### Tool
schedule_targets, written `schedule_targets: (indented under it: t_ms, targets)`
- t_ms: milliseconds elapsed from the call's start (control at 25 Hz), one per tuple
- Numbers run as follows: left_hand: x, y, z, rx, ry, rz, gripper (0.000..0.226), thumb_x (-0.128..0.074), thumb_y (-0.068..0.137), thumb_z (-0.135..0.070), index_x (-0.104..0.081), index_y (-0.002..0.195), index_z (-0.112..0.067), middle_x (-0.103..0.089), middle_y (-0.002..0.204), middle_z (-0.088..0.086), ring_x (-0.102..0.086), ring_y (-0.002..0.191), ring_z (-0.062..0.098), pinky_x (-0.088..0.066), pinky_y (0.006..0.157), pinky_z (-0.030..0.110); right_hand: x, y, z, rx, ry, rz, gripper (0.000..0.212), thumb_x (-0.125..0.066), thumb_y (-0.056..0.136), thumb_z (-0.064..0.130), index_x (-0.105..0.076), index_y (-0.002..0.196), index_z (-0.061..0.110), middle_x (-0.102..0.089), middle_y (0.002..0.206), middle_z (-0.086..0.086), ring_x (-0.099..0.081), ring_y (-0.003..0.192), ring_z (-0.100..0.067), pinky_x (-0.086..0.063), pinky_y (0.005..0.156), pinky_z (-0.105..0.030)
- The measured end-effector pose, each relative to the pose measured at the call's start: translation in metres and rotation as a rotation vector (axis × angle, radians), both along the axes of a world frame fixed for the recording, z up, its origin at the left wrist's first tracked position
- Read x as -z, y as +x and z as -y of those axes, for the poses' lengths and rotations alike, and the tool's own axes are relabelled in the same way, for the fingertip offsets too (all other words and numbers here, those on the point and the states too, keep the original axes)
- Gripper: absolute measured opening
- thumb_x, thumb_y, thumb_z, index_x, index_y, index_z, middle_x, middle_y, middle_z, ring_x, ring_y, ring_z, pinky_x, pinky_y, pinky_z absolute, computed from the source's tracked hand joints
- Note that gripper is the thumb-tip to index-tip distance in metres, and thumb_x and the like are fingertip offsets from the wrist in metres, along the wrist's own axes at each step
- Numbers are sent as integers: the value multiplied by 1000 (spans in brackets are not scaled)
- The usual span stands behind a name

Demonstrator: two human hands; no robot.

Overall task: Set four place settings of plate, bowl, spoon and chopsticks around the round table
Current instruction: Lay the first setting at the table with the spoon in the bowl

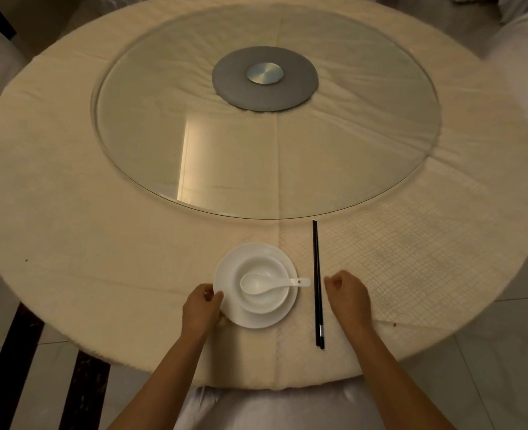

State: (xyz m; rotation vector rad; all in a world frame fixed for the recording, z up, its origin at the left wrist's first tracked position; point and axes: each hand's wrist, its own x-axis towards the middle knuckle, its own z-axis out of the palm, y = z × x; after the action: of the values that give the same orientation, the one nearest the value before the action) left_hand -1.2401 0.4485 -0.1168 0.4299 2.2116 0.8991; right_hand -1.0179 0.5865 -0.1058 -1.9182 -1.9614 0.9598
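Nudging plate [282, 311] at tabletop [101, 259] 6 o'clock, left hand [201, 308] fingers pinch its rim; right hand [348, 297] loosely curled, empty, beside chopsticks [317, 283]. Jerky push could tip spoon [264, 285] from bowl [264, 301].

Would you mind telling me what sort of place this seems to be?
Probably a restaurant or banquet dining room: a large round table under a cream cloth, a glass turntable at its centre, and cloth-covered chairs around it.
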Motion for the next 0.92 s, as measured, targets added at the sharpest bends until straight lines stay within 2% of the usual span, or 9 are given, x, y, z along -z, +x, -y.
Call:
schedule_targets:
  t_ms: [80, 120, 240, 360, 520, 720, 920]
  targets:
    - [4, 3, 5, 7, 32, 45, 30, -54, 85, -5, -61, 113, -8, -67, 105, 15, -63, 94, 33, -53, 84, 48, 8, 6, 11, -24, -108, 69, 25, -63, 86, 30, -58, 80, 6, -58, 72, -2, -54, 67, -16, -39, 54, -25]
    - [5, 4, 7, -6, 53, 55, 32, -53, 84, -2, -62, 114, -9, -68, 105, 16, -63, 92, 33, -54, 81, 46, 12, 5, 16, -43, -116, 84, 25, -66, 85, 29, -58, 83, 4, -59, 75, -4, -54, 68, -16, -38, 56, -24]
    - [6, 4, 10, -42, 123, 113, 38, -52, 84, 3, -64, 115, -15, -70, 89, 13, -64, 75, 25, -52, 59, 29, 16, -1, 22, -84, -54, 90, 18, -64, 86, 21, -55, 81, 6, -61, 80, -8, -51, 68, -14, -38, 58, -24]
    - [6, 11, 14, -91, 207, 223, 39, -51, 86, 6, -64, 116, -17, -71, 86, 14, -66, 73, 26, -54, 52, 23, 16, -3, 24, -98, -38, 98, 14, -60, 87, 15, -53, 77, 8, -62, 80, -10, -50, 66, -13, -36, 57, -23]
    - [11, 24, 17, -131, 274, 311, 38, -51, 89, 5, -61, 120, -13, -69, 98, 14, -66, 88, 30, -57, 55, 21, 15, -1, 30, -94, -44, 96, 13, -60, 87, 15, -59, 85, 3, -63, 83, -12, -50, 68, -14, -35, 58, -23]
    - [10, 27, 18, -141, 271, 320, 37, -51, 89, 3, -59, 123, -12, -69, 100, 14, -66, 93, 31, -59, 58, 23, 14, 2, 31, -98, -32, 80, 18, -60, 87, 14, -47, 76, 13, -53, 77, -5, -48, 67, -13, -29, 49, -16]
    - [11, 26, 18, -173, 263, 335, 39, -52, 89, 3, -58, 125, -9, -69, 104, 15, -66, 93, 31, -58, 61, 26, 13, 4, 35, -77, 6, 103, 11, -60, 87, 18, -55, 84, 10, -58, 85, -6, -51, 69, -14, -36, 58, -22]
